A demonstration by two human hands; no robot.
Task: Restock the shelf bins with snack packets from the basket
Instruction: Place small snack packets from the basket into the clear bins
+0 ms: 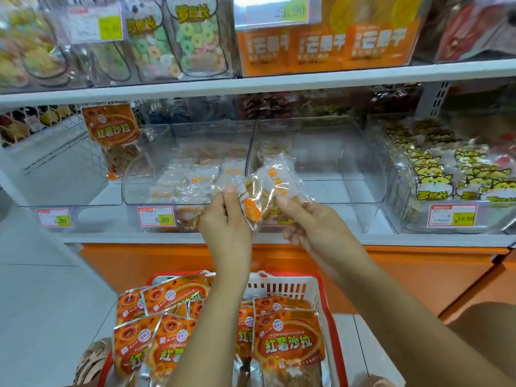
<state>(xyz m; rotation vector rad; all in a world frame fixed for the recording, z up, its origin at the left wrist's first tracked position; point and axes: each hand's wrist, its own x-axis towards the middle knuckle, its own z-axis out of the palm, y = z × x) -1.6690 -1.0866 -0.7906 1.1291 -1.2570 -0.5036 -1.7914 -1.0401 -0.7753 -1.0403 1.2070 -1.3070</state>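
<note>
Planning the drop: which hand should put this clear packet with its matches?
Probably left: left hand and right hand both pinch the packet, but the left is nearer the bin of matching packets.

packets (289, 342) in basket (325, 297), below shelf bins (321, 163)

Both bare forearms reach up and forward, with the left hand (226, 219) and right hand (310, 227) close together, thumbs up, each pinching one shared packet (276, 180).
</note>
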